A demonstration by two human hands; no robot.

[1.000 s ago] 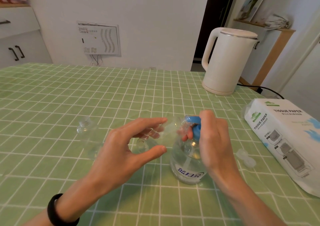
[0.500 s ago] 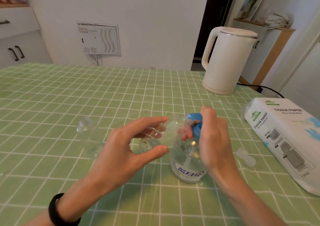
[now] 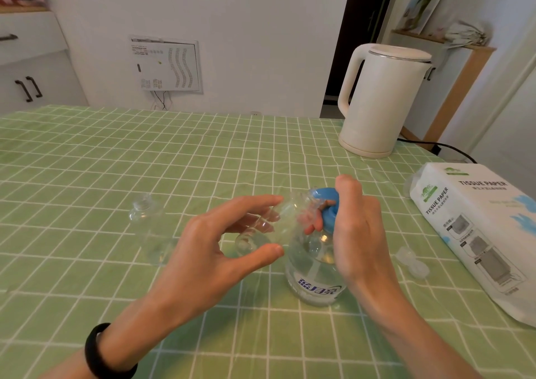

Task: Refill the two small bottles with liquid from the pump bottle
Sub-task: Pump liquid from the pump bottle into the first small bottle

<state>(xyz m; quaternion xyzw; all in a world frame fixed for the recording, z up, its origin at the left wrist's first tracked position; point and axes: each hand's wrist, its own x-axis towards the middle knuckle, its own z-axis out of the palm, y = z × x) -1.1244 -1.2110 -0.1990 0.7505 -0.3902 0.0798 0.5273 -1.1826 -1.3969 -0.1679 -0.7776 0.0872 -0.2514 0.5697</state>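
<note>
Bottle (image 3: 275, 222) tilted, mouth toward pump (image 3: 325, 199)

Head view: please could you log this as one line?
left hand holds small bottle | right hand grips pump head | second bottle stands aside

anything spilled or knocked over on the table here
No spill or damage shows. The spare small bottle stands upright on the tablecloth. The only stray item is a clear cap lying loose beside the tissue pack. The left hand holds the other bottle at the pump bottle, which the right hand grips.
</note>
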